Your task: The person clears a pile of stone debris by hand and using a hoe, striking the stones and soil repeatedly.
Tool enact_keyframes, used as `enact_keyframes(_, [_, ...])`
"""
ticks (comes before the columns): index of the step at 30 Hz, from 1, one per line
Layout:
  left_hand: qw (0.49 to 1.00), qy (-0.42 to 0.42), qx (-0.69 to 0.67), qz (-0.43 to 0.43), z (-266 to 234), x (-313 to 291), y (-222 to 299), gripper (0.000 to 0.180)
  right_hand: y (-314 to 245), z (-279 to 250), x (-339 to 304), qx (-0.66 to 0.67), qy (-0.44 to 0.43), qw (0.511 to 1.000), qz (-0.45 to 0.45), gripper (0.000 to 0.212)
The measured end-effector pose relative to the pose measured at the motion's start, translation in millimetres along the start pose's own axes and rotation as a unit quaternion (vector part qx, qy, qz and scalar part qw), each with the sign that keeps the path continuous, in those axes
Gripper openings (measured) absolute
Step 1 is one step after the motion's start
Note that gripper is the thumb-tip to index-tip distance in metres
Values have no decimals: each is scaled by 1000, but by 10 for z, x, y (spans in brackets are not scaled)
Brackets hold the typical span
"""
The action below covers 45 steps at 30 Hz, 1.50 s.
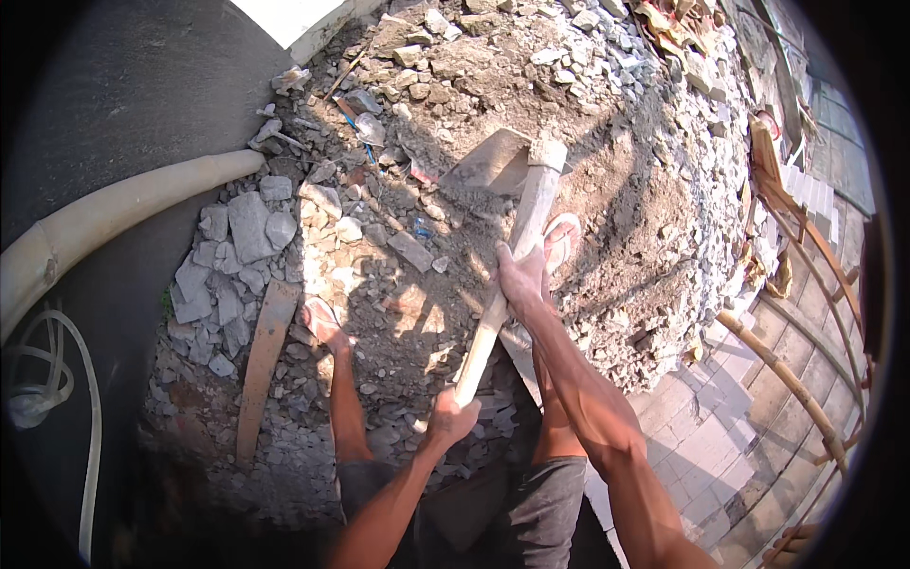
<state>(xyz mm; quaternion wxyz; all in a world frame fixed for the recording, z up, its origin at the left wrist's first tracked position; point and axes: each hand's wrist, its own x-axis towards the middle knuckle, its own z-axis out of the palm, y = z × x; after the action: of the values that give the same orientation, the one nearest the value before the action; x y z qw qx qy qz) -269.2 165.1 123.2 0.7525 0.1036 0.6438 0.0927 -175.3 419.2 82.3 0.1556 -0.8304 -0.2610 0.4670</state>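
Note:
A hoe with a pale wooden handle slants across the middle of the view. Its broad, flat metal blade rests against the dirt and rubble in front of me. My left hand is wrapped round the lower end of the handle, close to my body. Farther up, my right hand grips the same handle, just below its thick upper part. The fingers of both hands are closed on the wood. Part of the blade's far side is hidden behind the handle's head.
My sandalled feet stand on the rubble, the right foot close to the handle. Grey broken slabs and a flat board lie at left, near a thick pale pipe. Paving and a bamboo pole lie at right.

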Motion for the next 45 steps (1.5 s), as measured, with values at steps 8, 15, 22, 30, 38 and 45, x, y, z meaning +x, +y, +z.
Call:
enact_keyframes(8, [978,58,135,148,-285,600,991,34,-1129,-126,159,129,13,976,-175,44])
enact_keyframes(15, [976,78,176,103,-253,929,1291,30,-680,315,1289,76,9,996,-50,25])
enact_keyframes(22, [994,97,-40,27,-308,178,-151,16,148,1075,265,-94,-111,989,-27,59])
enact_keyframes(30, [975,16,143,-171,-414,-785,-1154,34,1834,491,-771,75,-67,993,59,37])
enact_keyframes(38, [983,-26,171,66,-18,-399,178,27,502,-491,-252,105,38,992,-64,41])
enact_keyframes(45, [886,-27,180,427,1642,1259,3387,26,-2511,-2385,1268,137,173,917,-333,45])
